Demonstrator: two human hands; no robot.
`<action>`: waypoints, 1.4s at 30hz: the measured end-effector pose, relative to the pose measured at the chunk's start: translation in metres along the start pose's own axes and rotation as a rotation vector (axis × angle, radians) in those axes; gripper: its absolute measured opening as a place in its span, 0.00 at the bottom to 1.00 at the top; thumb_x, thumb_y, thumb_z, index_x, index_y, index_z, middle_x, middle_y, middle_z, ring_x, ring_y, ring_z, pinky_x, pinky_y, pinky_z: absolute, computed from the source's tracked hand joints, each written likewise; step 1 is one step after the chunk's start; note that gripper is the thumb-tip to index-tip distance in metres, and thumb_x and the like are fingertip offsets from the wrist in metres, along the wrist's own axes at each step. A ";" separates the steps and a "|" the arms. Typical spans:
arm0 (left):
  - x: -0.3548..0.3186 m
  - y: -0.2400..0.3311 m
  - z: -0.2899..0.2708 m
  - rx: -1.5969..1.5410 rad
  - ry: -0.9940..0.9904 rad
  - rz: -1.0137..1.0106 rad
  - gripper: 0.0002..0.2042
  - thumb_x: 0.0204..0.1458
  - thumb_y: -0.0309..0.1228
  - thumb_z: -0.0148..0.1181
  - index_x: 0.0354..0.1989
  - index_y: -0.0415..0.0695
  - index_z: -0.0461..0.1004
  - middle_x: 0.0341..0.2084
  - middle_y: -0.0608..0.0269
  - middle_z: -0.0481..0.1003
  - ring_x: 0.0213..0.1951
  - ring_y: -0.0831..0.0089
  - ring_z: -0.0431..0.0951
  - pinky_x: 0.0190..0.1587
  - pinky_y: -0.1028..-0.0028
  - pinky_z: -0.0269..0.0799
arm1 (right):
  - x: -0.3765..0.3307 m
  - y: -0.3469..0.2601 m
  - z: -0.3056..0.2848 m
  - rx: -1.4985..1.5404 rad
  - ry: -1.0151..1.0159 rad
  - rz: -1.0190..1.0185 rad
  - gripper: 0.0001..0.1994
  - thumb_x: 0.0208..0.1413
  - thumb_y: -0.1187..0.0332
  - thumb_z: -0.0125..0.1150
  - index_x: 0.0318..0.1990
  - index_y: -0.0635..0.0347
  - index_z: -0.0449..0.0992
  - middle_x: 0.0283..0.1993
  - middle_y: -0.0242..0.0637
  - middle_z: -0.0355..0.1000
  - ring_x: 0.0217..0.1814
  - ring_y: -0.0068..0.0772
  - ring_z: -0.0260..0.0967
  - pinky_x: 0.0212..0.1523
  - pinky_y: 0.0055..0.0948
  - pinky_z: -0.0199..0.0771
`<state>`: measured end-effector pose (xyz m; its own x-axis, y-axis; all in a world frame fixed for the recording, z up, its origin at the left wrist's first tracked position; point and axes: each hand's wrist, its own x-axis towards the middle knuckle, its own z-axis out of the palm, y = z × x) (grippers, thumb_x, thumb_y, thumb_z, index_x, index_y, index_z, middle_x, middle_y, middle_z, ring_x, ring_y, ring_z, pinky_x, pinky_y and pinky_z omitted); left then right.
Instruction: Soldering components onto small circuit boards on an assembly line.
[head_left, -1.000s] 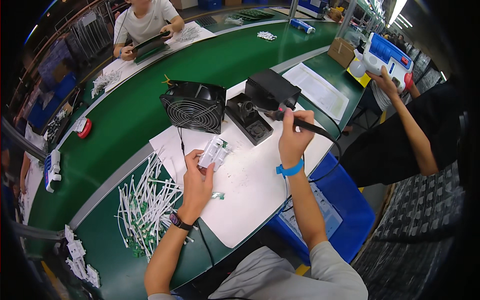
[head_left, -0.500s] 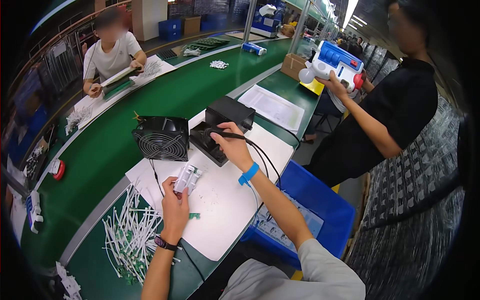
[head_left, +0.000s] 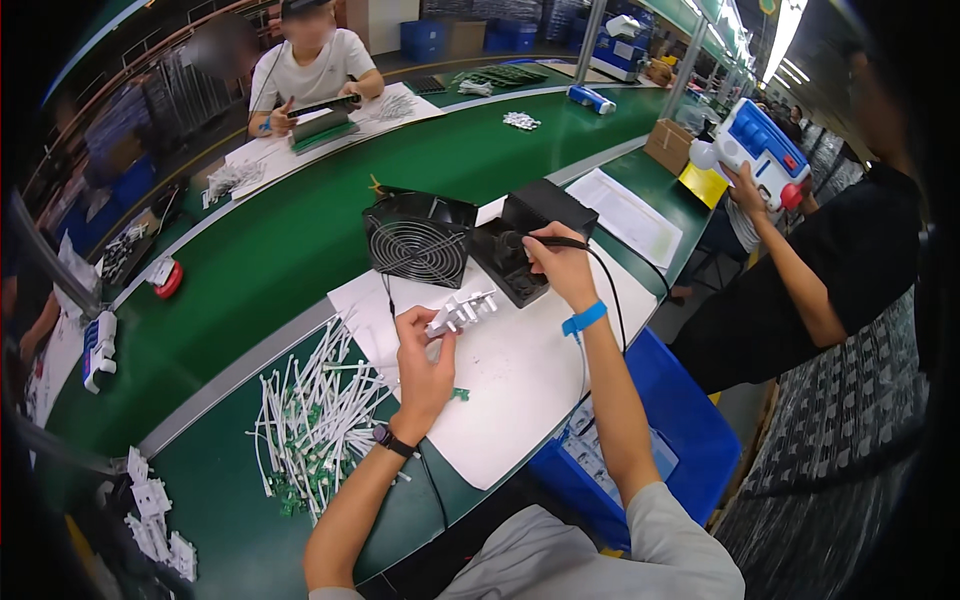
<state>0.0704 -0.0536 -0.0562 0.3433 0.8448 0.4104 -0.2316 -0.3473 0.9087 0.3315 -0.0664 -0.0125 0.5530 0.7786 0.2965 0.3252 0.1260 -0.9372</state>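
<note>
Change between frames: the right hand (head_left: 562, 268), which a second ago held the soldering iron (head_left: 540, 241) raised above the white sheet, has moved far and now sets its tip at the black stand (head_left: 515, 272). The left hand (head_left: 425, 365) has tilted the white connector block (head_left: 460, 312), apparently lifting it slightly toward the fan (head_left: 418, 240).

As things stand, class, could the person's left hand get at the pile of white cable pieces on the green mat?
Probably yes. The left hand holds a small white connector block, but the pile of white cable pieces lies just to its left with nothing between; the hand would likely need to set the block down first.
</note>
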 end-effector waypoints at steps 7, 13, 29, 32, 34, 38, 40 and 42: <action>0.014 0.030 -0.003 -0.384 -0.136 -0.260 0.16 0.61 0.20 0.57 0.53 0.35 0.59 0.48 0.46 0.75 0.47 0.60 0.83 0.51 0.70 0.79 | -0.003 0.006 0.004 -0.012 0.039 -0.057 0.10 0.58 0.69 0.69 0.39 0.66 0.77 0.24 0.34 0.74 0.23 0.19 0.69 0.25 0.21 0.71; 0.016 0.050 -0.007 -0.490 -0.192 -0.394 0.16 0.63 0.21 0.55 0.56 0.35 0.59 0.50 0.42 0.75 0.50 0.56 0.82 0.55 0.66 0.79 | -0.009 0.007 0.010 0.003 0.089 -0.049 0.11 0.58 0.69 0.69 0.42 0.66 0.76 0.25 0.34 0.74 0.24 0.20 0.70 0.25 0.21 0.71; 0.074 0.083 -0.158 -0.150 0.169 -0.349 0.26 0.58 0.27 0.63 0.62 0.29 0.62 0.35 0.55 0.79 0.31 0.73 0.80 0.36 0.76 0.78 | -0.073 0.022 0.007 -0.036 0.146 -0.046 0.05 0.65 0.72 0.60 0.38 0.63 0.74 0.27 0.27 0.70 0.28 0.15 0.64 0.29 0.19 0.62; 0.101 0.051 -0.257 0.002 0.356 -0.463 0.27 0.57 0.25 0.64 0.62 0.28 0.62 0.34 0.55 0.79 0.30 0.72 0.80 0.34 0.77 0.77 | -0.073 0.021 0.008 -0.040 0.145 -0.052 0.05 0.65 0.71 0.59 0.39 0.64 0.74 0.27 0.26 0.70 0.28 0.15 0.63 0.29 0.19 0.62; 0.110 0.017 -0.312 -0.019 0.391 -0.519 0.26 0.56 0.25 0.64 0.61 0.28 0.63 0.34 0.55 0.79 0.31 0.72 0.80 0.34 0.77 0.77 | -0.074 0.022 0.011 -0.076 0.160 -0.012 0.05 0.65 0.71 0.59 0.39 0.64 0.75 0.27 0.26 0.69 0.27 0.14 0.62 0.28 0.18 0.60; 0.098 -0.037 -0.386 -0.153 0.674 -0.441 0.37 0.53 0.29 0.67 0.68 0.31 0.54 0.38 0.53 0.77 0.34 0.73 0.78 0.35 0.77 0.75 | -0.075 0.023 0.012 -0.107 0.089 -0.026 0.05 0.65 0.71 0.59 0.39 0.63 0.75 0.26 0.26 0.69 0.27 0.14 0.62 0.28 0.18 0.59; 0.094 -0.045 -0.404 0.078 0.870 -0.367 0.47 0.49 0.35 0.71 0.72 0.33 0.46 0.45 0.49 0.76 0.40 0.68 0.78 0.41 0.74 0.74 | -0.077 0.024 0.012 -0.096 0.083 0.008 0.05 0.65 0.72 0.59 0.38 0.63 0.75 0.25 0.25 0.69 0.27 0.14 0.62 0.28 0.18 0.59; 0.088 -0.045 -0.406 0.349 1.000 -0.378 0.53 0.46 0.43 0.74 0.74 0.34 0.45 0.59 0.40 0.69 0.58 0.56 0.72 0.59 0.66 0.69 | -0.079 0.024 0.013 -0.090 0.070 -0.070 0.05 0.64 0.72 0.60 0.39 0.63 0.75 0.25 0.27 0.70 0.26 0.15 0.63 0.27 0.19 0.60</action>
<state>-0.2589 0.2019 -0.0923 -0.5837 0.8120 0.0013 0.0544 0.0376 0.9978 0.2858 -0.1173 -0.0609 0.5775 0.7247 0.3758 0.4310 0.1203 -0.8943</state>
